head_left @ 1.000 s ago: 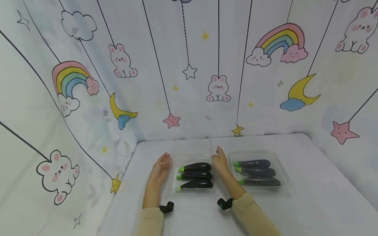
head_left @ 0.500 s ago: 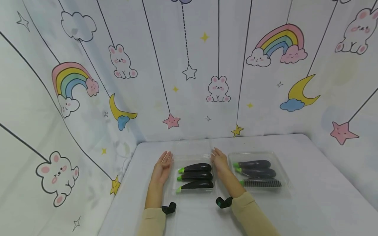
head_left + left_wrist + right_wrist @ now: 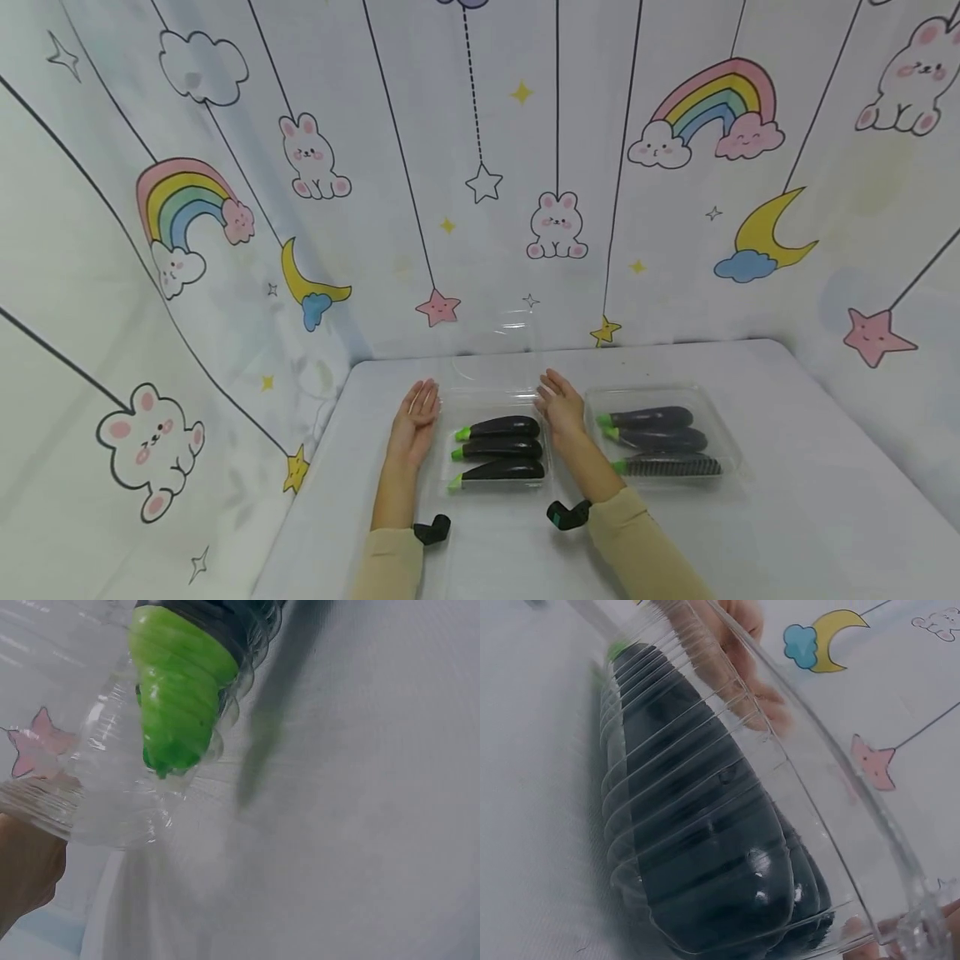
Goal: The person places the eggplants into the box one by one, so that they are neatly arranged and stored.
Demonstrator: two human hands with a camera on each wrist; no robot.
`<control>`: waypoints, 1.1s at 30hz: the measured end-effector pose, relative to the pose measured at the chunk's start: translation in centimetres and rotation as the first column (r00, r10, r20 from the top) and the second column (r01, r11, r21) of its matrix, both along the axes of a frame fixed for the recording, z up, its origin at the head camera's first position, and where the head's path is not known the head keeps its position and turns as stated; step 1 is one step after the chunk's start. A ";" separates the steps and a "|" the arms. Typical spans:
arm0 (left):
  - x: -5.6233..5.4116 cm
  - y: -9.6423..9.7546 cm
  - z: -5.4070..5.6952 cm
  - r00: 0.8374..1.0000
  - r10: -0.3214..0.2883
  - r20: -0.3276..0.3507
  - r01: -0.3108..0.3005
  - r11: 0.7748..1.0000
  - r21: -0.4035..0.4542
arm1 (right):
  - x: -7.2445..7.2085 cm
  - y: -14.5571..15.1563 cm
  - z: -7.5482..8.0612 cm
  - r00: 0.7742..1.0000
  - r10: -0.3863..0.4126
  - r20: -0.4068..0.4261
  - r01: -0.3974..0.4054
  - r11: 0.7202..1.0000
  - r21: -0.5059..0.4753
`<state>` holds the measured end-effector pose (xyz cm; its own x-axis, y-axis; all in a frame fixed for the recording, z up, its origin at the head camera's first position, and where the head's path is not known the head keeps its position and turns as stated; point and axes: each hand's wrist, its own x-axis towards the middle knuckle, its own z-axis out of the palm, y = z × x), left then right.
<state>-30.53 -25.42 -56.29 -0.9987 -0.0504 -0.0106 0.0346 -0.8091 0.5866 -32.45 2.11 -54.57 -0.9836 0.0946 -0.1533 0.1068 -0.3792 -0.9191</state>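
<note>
A clear plastic clamshell box (image 3: 495, 487) sits on the table with three dark eggplants (image 3: 498, 449) inside, green stems pointing left. Its lid (image 3: 491, 367) stands raised at the back. My left hand (image 3: 412, 427) is along the box's left side near the hinge, fingers straight, palm turned inward. On the opposite side my right hand (image 3: 562, 410) mirrors it, its fingers extended at the back corner. The left wrist view shows a green stem (image 3: 180, 697) through the ribbed wall; in the right wrist view an eggplant (image 3: 697, 802) shows through the plastic.
To the right stands a second clear box (image 3: 726, 429), closed over three more eggplants (image 3: 660, 438). A white cloth covers the table (image 3: 795, 517). Behind it hangs a curtain (image 3: 495, 267) printed with rabbits, stars and rainbows. Black wrist cameras (image 3: 570, 515) jut inward from both forearms.
The lid has swung up from lying back low on the table to a raised stance. My right hand's bent fingers have straightened and come in against the box's side; the eggplants stay put.
</note>
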 end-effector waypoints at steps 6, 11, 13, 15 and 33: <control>0.0 0.1 -0.4 0.999 0.034 0.013 -0.034 0.999 0.018 | 0.1 -0.3 0.2 0.998 -0.034 0.045 0.035 0.999 -0.007; 0.1 0.1 -0.5 0.997 0.063 0.035 -0.064 0.997 0.044 | 0.1 -0.3 0.1 0.996 -0.041 0.074 0.044 0.998 -0.039; 0.1 0.1 -0.5 0.997 0.070 0.046 -0.072 0.996 0.058 | 0.1 -0.2 0.1 0.997 -0.034 0.075 0.040 0.996 -0.077; 0.1 0.0 -0.6 0.996 0.072 0.050 -0.075 0.994 0.075 | 0.2 -0.1 0.2 0.996 -0.037 0.080 0.049 0.988 -0.146; 0.4 -0.2 -0.9 0.997 0.073 -0.001 -0.072 0.992 0.106 | 0.2 -0.1 0.0 0.996 -0.031 0.086 0.049 0.975 -0.219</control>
<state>-30.11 -25.57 -57.18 -0.9925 -0.1214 -0.0145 0.0981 -0.8620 0.4974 -32.22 2.01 -54.54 -0.9632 0.0885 -0.2540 0.1583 -0.5768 -0.8014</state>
